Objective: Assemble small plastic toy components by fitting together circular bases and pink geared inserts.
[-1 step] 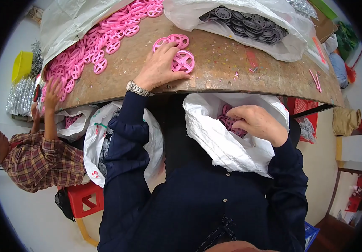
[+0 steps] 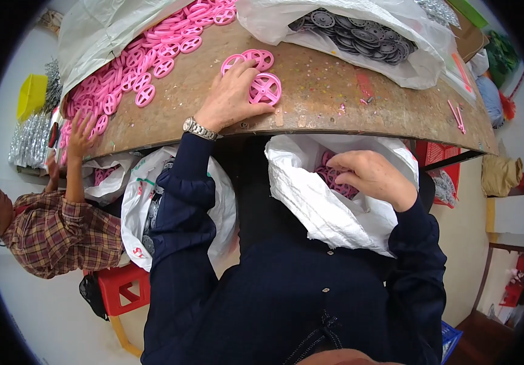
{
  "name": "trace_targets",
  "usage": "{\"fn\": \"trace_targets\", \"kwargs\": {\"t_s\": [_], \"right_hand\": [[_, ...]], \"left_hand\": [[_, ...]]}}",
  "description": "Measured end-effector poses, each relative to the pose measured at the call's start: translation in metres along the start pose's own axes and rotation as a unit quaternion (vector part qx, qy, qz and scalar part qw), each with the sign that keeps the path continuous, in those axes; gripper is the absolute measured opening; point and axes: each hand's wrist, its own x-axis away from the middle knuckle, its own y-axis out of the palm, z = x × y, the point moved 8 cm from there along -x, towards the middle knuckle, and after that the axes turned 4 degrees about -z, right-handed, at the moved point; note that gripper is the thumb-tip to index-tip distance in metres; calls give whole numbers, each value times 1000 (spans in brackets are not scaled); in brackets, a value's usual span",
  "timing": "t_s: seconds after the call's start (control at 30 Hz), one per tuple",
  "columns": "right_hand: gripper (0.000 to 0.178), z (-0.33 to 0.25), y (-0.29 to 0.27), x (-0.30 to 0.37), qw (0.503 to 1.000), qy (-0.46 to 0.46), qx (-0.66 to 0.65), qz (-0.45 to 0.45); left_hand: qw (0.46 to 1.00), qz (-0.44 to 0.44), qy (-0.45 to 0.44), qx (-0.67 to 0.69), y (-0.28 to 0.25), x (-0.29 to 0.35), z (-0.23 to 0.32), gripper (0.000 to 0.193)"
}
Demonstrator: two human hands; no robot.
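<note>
Grip unchanged, so work seems no further along: left hand (image 2: 228, 95) touches pink plastic spoked wheels (image 2: 265, 89) at eleven o'clock, clamping unclear; right hand (image 2: 376, 177) hangs unclosed at white woven sack (image 2: 310, 210), three o'clock.

The worn brown table (image 2: 320, 76) bears pink wheels (image 2: 265, 89), pink sticks (image 2: 455, 116) and a white sack (image 2: 432, 45).

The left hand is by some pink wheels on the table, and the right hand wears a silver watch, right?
Not quite: in the head view, the left hand wears the silver watch, not the right hand. The left hand is by some pink wheels on the table.
</note>
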Motion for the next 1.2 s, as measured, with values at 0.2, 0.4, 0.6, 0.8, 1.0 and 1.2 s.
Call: {"fn": "trace_targets", "kwargs": {"t_s": [0.2, 0.4, 0.6, 0.8, 1.0, 1.2], "right_hand": [[24, -7, -20, -18, 999, -2, -29, 31], [30, -19, -45, -42, 980, -34, -131, 144], [32, -13, -62, -70, 955, -39, -167, 243], [22, -3, -51, -87, 918, -45, -326, 219], [17, -4, -62, -64, 922, -85, -235, 296], [28, -33, -74, -39, 900, -226, 38, 370]], "left_hand": [[993, 103, 56, -2, -3, 5, 14, 62], [984, 148, 45, 93, -8, 13, 26, 29], [963, 135, -39, 230, -5, 12, 43, 19], [844, 55, -119, 521, 18, 18, 55, 22], [599, 23, -154, 786, 40, 23, 70, 51], [544, -74, -138, 824, 49, 20, 80, 42]]}}
